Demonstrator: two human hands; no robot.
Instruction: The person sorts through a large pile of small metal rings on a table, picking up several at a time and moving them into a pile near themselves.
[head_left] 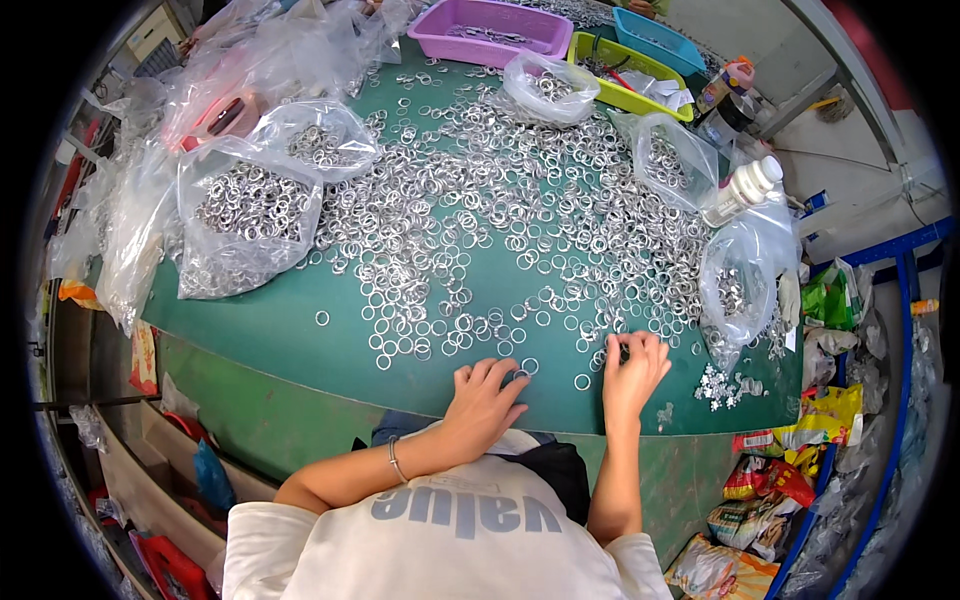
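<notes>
Loose silver metal rings [420, 185] lie spread thickly over a green table [240, 320]. My left hand [482, 402] rests low over the table near its front edge, fingers stretched and apart, the fingertips beside a single ring [529, 366]. To the right, my right hand [634, 378] is bent down at the edge of the pile, thumb and fingers curled together among the rings. What its fingertips hold, if anything, is hidden. Right of it sits a small cluster of silver flower-shaped pieces [716, 388].
Clear plastic bags of rings stand at left [250, 215] and right [738, 285]. Purple [490, 28], yellow-green [632, 78] and blue [658, 40] trays line the back. A white bottle [742, 190] leans at the right. Colourful packets [775, 480] fill a blue-framed rack.
</notes>
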